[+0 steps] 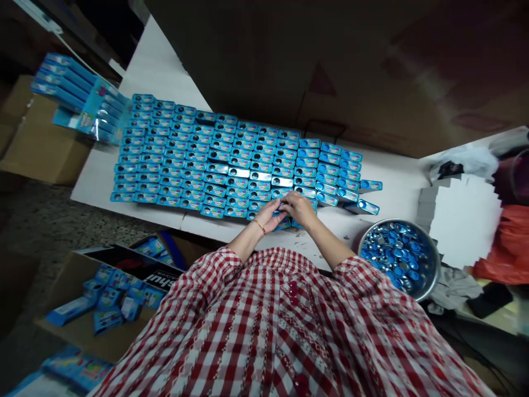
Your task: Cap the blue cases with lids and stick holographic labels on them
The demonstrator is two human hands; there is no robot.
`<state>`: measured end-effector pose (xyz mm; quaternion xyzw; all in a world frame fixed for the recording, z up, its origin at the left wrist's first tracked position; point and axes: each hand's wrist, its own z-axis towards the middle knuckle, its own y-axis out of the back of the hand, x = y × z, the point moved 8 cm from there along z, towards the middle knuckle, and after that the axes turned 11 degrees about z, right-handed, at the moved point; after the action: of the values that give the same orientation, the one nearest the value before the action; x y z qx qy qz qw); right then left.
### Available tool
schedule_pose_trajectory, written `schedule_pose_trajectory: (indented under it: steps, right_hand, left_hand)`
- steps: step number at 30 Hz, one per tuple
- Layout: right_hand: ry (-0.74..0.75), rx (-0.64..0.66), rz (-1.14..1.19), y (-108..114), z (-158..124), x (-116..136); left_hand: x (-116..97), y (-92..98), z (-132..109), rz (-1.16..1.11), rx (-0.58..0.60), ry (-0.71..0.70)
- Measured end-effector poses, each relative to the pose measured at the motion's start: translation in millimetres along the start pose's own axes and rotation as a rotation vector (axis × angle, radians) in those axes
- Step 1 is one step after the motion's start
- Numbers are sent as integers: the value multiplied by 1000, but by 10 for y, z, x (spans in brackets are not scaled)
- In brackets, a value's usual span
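Observation:
Rows of small light-blue printed boxes [171,160] stand packed together in front of me. Most on the left show a dark round spot on top, while several at the right end [329,168] show a blue one. My left hand [268,215], with a gold bracelet at the wrist, lies at the near edge of the rows. Against it, my right hand [300,208] has its fingers bent down on the box tops. Both hands are closed, their fingertips meeting over one box; what they pinch is hidden. Right of them is a metal bowl [433,270] of round blue-and-silver pieces [392,251].
A large dark panel [289,66] rises behind the white table [397,193]. More blue boxes [99,110] stand at far left. Below, an open carton [66,275] holds loose blue boxes. White card sheets [463,220] and a red bag [506,248] are at right.

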<state>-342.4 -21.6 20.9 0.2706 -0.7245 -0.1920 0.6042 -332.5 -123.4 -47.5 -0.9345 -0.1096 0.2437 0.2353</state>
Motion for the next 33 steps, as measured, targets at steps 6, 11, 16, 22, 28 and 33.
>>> schedule_pose_trajectory:
  steps: [6,11,16,22,28,33]
  right_hand:
    - [-31,-47,187,-2,19,-138]
    - [-34,-135,263,-11,2,-202]
    - [-119,-102,462,14,32,-415]
    - [-359,-162,96,381,189,-762]
    - [-500,78,-437,300,544,-767]
    - [-617,185,-465,292,697,-892]
  left_hand:
    - [7,3,47,32,-35,-16]
    - [26,-55,57,78,41,15]
    - [23,-4,79,105,29,38]
    - [-66,62,110,66,-2,18]
    - [-142,81,37,14,-13,27]
    - [-155,42,48,23,52,30]
